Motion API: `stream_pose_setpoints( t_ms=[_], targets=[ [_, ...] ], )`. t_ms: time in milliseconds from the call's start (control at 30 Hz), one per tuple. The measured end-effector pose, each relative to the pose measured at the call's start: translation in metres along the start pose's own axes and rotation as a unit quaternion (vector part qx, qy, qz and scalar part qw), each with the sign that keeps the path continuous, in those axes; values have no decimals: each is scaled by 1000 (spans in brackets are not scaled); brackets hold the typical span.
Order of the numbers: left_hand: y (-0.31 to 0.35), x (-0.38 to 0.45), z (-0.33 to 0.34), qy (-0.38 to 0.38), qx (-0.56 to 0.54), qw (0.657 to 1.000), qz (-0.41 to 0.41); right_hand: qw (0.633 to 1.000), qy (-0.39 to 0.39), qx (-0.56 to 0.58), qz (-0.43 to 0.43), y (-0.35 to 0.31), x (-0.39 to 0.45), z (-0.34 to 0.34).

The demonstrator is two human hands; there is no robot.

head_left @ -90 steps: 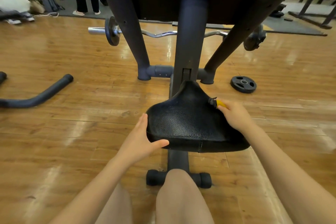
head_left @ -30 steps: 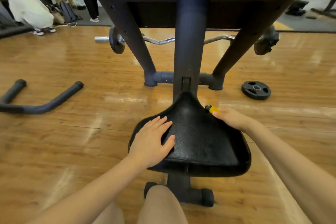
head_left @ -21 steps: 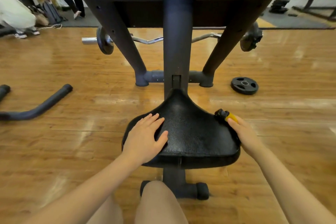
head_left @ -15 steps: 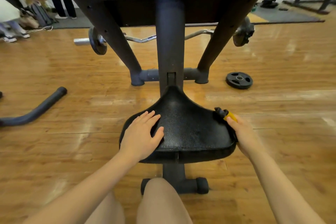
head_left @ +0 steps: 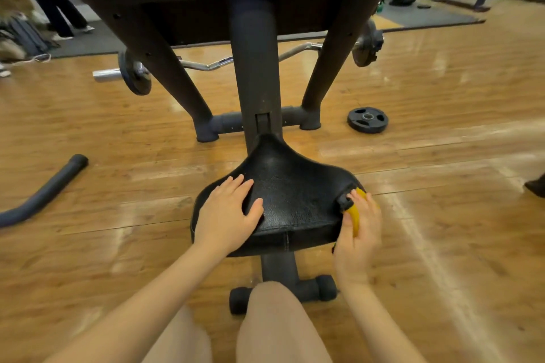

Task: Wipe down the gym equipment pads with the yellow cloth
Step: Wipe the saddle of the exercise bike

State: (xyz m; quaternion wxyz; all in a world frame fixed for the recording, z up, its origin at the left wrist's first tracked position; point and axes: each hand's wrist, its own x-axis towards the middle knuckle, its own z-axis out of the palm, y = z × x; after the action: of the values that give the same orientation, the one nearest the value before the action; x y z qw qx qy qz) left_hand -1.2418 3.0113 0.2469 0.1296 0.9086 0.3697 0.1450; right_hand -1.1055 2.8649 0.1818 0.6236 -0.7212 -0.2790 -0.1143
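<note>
I'd keep my left hand (head_left: 228, 214) flat, fingers spread, steadying the seat pad (head_left: 292, 194) at frame centre — while my right hand (head_left: 358, 228), curled around the yellow cloth (head_left: 356, 216), rubs along its right edge.

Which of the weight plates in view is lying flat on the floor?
The loose black weight plate right of the bench frame lies flat, off any bar. The two others stand upright on the curl bar behind the bench legs.

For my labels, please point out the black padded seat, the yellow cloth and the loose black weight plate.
Black padded seat (head_left: 290, 186): head view, top centre.
Yellow cloth (head_left: 356, 216): head view, visible fold.
Loose black weight plate (head_left: 357, 123): head view, left face.
</note>
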Motion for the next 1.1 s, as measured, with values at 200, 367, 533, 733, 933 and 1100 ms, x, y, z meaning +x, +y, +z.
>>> stream_pose_setpoints(
  t_ms=[200, 367, 533, 733, 933, 1100],
  targets=[
    [-2, 0, -1, 3, -18, 1000, 2, 936, -138, -167, -279, -11, -21, 11],
    [-3, 1, 0, 3, -26, 1000, 9, 990, -5, -130, -59, 11, 15, -15],
    [-7, 2, 1, 17, -62, 998, 3, 949, -115, -196, -220, -35, -45, 34],
    [-11, 0, -3, 44, -179, 983, -9, 892, -254, -255, -274, -37, -27, 6],
    [-46, -35, -9, 13, -135, 989, 59, 918, -203, -293, -176, -37, -6, -2],
    [-63, -45, -9, -19, -165, 984, 61, 848, -305, -350, -257, -94, -44, 57]
  ],
)
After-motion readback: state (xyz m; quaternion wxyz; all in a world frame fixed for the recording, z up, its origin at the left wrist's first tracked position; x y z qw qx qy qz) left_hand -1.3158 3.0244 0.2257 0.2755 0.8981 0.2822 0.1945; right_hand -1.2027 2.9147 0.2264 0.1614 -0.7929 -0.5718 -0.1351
